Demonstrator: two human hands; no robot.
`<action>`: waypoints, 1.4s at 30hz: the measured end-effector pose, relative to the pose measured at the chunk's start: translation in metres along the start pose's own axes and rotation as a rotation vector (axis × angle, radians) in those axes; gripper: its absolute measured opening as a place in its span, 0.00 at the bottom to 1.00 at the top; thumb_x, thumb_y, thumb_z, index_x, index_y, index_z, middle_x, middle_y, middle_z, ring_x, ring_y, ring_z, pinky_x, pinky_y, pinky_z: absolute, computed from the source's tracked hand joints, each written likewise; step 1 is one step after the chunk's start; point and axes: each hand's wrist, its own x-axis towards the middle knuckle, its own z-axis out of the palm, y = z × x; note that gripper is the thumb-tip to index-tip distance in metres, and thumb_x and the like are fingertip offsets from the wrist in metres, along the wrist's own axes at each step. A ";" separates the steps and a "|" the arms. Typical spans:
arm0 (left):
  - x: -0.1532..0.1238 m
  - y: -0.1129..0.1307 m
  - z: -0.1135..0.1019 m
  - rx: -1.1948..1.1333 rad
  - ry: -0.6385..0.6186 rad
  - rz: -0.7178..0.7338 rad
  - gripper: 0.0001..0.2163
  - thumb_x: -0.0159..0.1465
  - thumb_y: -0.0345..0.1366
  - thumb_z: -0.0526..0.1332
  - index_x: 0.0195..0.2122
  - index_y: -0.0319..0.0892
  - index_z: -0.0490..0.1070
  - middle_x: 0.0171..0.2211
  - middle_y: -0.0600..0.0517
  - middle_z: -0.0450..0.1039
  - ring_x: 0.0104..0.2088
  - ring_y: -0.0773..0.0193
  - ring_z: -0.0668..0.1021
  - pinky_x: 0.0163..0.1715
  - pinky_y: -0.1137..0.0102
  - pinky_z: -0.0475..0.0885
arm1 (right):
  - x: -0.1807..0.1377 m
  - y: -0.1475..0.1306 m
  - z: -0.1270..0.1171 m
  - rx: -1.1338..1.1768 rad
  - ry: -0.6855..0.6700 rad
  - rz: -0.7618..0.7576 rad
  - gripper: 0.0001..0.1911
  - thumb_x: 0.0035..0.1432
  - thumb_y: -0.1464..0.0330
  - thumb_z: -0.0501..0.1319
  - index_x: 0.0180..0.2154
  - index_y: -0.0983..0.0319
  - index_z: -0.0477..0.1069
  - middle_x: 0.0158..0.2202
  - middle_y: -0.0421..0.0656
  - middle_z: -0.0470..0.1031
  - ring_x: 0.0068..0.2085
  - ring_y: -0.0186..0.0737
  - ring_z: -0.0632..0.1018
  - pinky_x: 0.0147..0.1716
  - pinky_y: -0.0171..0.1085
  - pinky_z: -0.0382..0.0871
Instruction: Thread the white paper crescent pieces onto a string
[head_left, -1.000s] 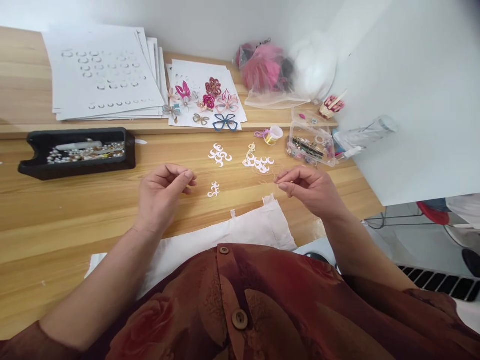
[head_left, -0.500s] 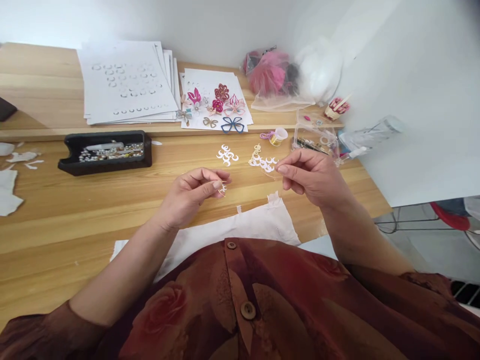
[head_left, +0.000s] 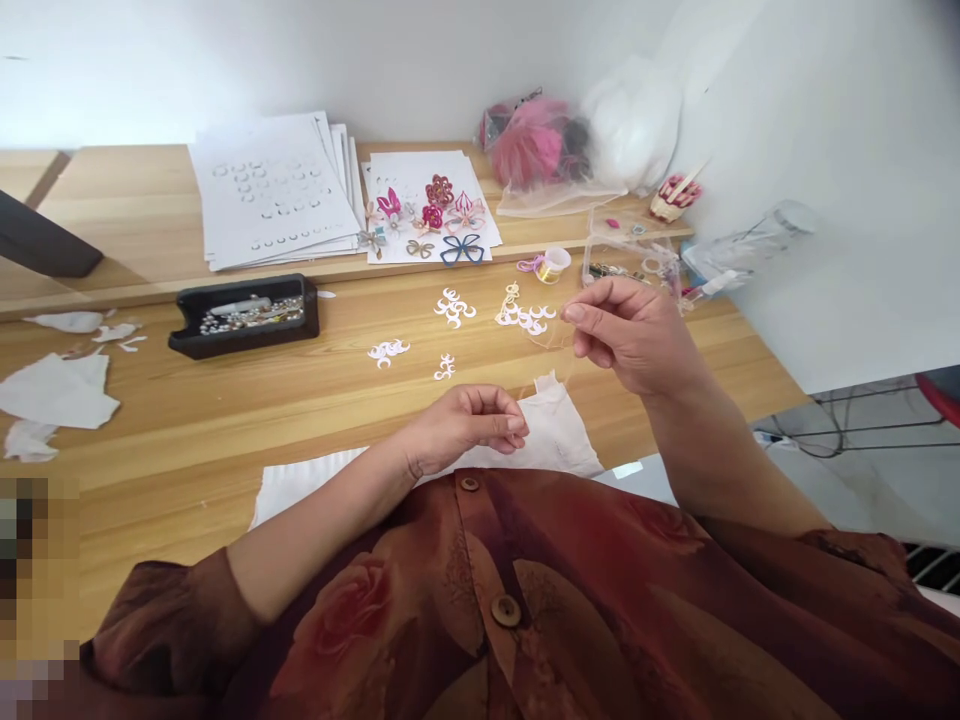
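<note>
My right hand (head_left: 626,335) is raised over the desk with thumb and forefinger pinched. A faint thin wire (head_left: 551,346) shows by its fingertips. Lower and closer to my body, my left hand (head_left: 480,430) is also pinched, above a white cloth (head_left: 559,425); what its fingers hold is too small to make out. White crescent-shaped pieces lie on the wood in small groups: one group (head_left: 454,308) in the middle, another (head_left: 527,319) beside my right hand, a third (head_left: 388,352) to the left, and a small cluster (head_left: 445,367) just beyond my left hand.
A black tray (head_left: 244,315) of beads stands at the left. Behind are stacked papers (head_left: 277,190), wire flower shapes (head_left: 463,249), a spool of gold wire (head_left: 553,264) and a clear plastic box (head_left: 630,262). Torn white scraps (head_left: 60,390) lie far left.
My left hand has moved down and right, toward my body, uncovering two groups of white pieces. My right hand stays pinched at nearly the same spot. The view has shifted left.
</note>
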 end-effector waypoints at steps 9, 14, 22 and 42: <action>-0.048 0.041 -0.036 0.378 0.195 0.217 0.10 0.57 0.42 0.75 0.28 0.41 0.79 0.24 0.50 0.76 0.25 0.65 0.75 0.28 0.69 0.72 | -0.023 0.040 -0.056 -0.564 -0.215 0.038 0.18 0.54 0.51 0.73 0.36 0.58 0.83 0.28 0.43 0.82 0.28 0.41 0.80 0.23 0.38 0.71; -0.068 0.053 -0.031 0.662 0.148 0.166 0.07 0.60 0.38 0.71 0.30 0.41 0.79 0.25 0.51 0.77 0.26 0.67 0.75 0.27 0.72 0.69 | -0.034 0.026 -0.065 -0.959 -0.294 -0.096 0.31 0.55 0.49 0.72 0.58 0.52 0.78 0.59 0.50 0.81 0.59 0.66 0.80 0.48 0.58 0.79; -0.073 0.063 -0.014 0.809 0.155 0.194 0.02 0.60 0.32 0.67 0.32 0.40 0.78 0.26 0.55 0.78 0.26 0.70 0.73 0.27 0.75 0.68 | -0.032 -0.024 0.047 -0.279 -0.338 -0.182 0.27 0.64 0.66 0.64 0.64 0.52 0.71 0.64 0.48 0.75 0.58 0.53 0.81 0.41 0.44 0.82; -0.017 0.028 -0.077 0.256 0.606 0.385 0.12 0.54 0.41 0.75 0.29 0.38 0.77 0.24 0.52 0.78 0.24 0.69 0.76 0.29 0.72 0.73 | 0.032 0.074 0.096 -0.166 -0.140 0.010 0.12 0.55 0.59 0.69 0.30 0.61 0.80 0.20 0.34 0.64 0.23 0.30 0.60 0.25 0.36 0.54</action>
